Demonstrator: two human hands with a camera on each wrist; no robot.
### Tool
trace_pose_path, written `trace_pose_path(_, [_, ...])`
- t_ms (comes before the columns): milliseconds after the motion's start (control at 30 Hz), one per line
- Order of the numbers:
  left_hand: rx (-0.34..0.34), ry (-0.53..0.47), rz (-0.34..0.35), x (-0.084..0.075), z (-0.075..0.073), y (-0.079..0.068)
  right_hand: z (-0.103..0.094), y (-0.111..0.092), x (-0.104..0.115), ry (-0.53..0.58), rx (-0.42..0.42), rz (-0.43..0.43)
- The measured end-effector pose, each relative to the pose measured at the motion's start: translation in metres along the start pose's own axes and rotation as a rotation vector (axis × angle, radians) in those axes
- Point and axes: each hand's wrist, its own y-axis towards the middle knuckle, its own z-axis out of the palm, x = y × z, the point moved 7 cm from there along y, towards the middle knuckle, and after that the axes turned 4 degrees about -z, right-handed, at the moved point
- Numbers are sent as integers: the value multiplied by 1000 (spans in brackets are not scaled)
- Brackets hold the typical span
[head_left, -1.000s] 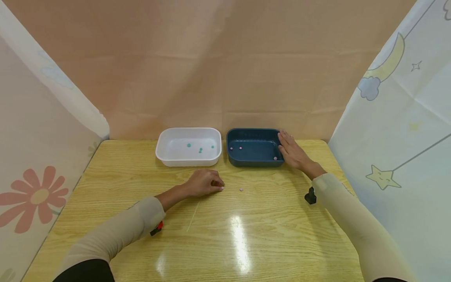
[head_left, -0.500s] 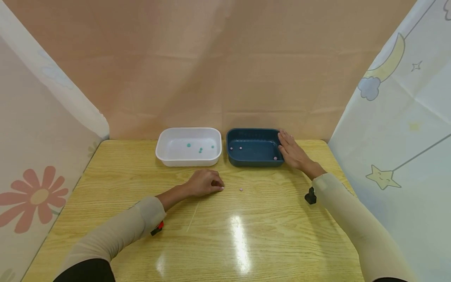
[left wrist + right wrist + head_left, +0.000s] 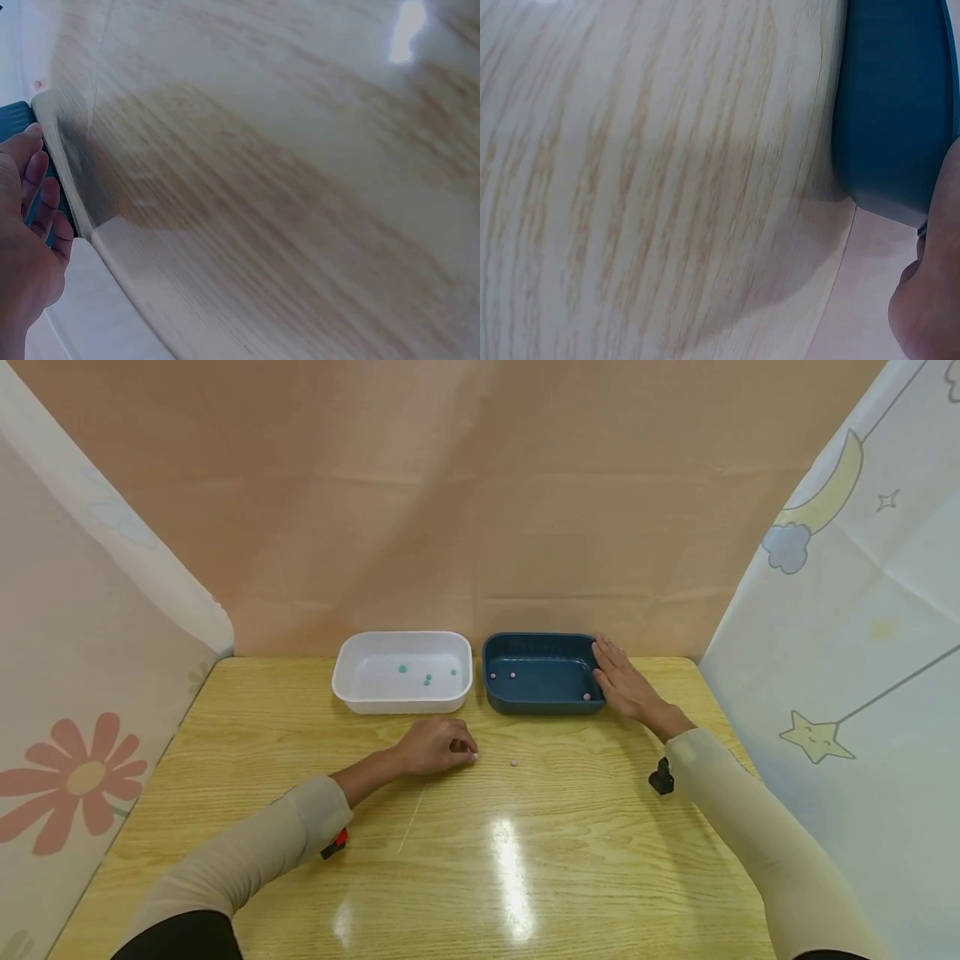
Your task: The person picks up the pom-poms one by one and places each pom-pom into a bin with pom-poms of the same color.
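Observation:
My left hand point(image 3: 435, 747) is low over the table in front of the boxes, thumb and forefinger together with a small pale pink ball point(image 3: 474, 758) at their tips. In the left wrist view, the fingers of that hand point(image 3: 34, 225) curl loosely. A second pink ball point(image 3: 513, 763) lies on the wood just right of it. My right hand point(image 3: 626, 685) rests with straight fingers against the right end of a dark blue box point(image 3: 543, 707), which holds 3 pink balls. The right wrist view shows the box's outer wall point(image 3: 896, 97) beside the hand point(image 3: 934, 277).
A white box point(image 3: 401, 706) with several small green balls point(image 3: 402, 669) stands left of the blue one. Both are near the back edge of the wooden table point(image 3: 600, 860). A peach backdrop point(image 3: 480, 527) hangs behind, with patterned sheets on both sides.

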Motion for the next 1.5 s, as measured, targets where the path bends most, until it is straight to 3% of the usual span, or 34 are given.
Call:
trace_pose_path(267, [-29,-6,10,-1,-8,3,0,0,0,-2,5,6])
trace_pose_path(667, [-113,62,63,-11,-26,11,2,1,-1,-6,4,16])
trace_pose_path(1500, [-160,80,-1,-19,-55,34,0,-1,2,1,1,16])
